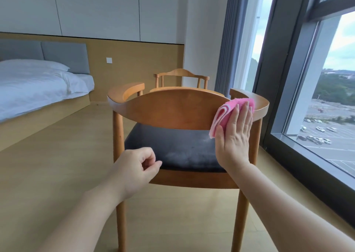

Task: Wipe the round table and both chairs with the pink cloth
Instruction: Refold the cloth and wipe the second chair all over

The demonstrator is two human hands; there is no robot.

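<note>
- The near wooden chair with the curved backrest and dark grey seat cushion (172, 109) is my landmark; it stands with its back to the person, its backrest running left to right.
- The folded pink cloth (226, 113) lies against the right end of that backrest, where the backrest meets the right armrest.
- The right hand (233, 134) presses the cloth flat to the wood, fingers straight and close together, pointing up; it touches the cloth and nothing else.
- The unwiped length of backrest lies to the left of that hand, so the stroke would, I judge, run leftward along the long axis.
- The left hand (136, 167) hovers low, in front of the chair's left rear leg, fingers loosely curled, holding nothing, and well apart from the cloth.
- Beyond the chair, the round wooden desk (184, 89) shows only as a sliver, with the second wooden chair (181, 77) behind it.
</note>
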